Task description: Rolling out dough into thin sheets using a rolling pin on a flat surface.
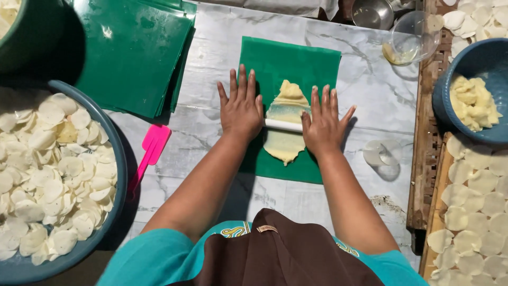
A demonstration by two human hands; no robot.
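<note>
A green plastic sheet (312, 69) lies on the marble table (211, 47), with a strip of pale yellow dough (288, 103) flattened on it. Across the dough lies a white rolling pin (283, 125). My left hand (241, 104) rests flat on the pin's left end, fingers spread. My right hand (324, 123) presses flat on its right end, fingers apart. Most of the pin is hidden under both palms.
A big blue bowl (114, 175) of white round discs sits at left, beside a pink spatula (151, 148). Stacked green sheets (132, 53) lie far left. At right are a blue bowl (484, 53) of dough, a clear round cutter (382, 153), a clear bowl (413, 37) and a tray (431, 212) of discs.
</note>
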